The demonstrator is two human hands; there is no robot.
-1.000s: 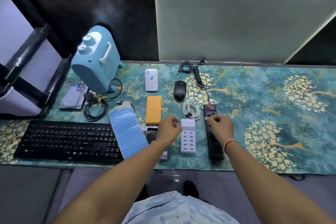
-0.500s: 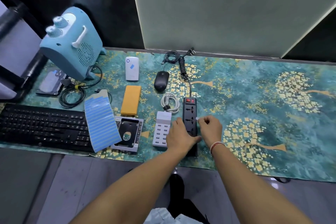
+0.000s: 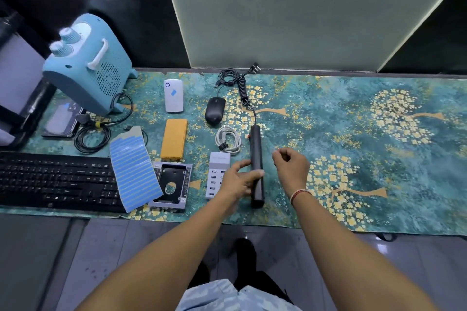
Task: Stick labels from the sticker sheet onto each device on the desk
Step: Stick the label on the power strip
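Observation:
The blue sticker sheet [image 3: 134,169] lies curled over the keyboard's right end. My left hand [image 3: 237,182] grips the black power strip [image 3: 255,144], which is turned up on its side so its sockets are hidden. My right hand [image 3: 290,166] hovers just right of the strip, fingers curled, pinching a small pale label at its fingertips. A grey USB hub [image 3: 217,166] lies left of the strip, partly under my left hand. The white power bank [image 3: 173,95] carries a blue label.
On the patterned mat lie a black mouse [image 3: 214,110], a coiled white cable [image 3: 228,140], an orange case [image 3: 173,139], a drive caddy [image 3: 171,184], a keyboard [image 3: 55,179], a hard drive [image 3: 62,121] and a blue heater [image 3: 88,65]. A pale panel stands behind the mat.
My left hand went from beside the USB hub to the power strip and rolled it onto its side. My right hand drew back to the right of the strip.

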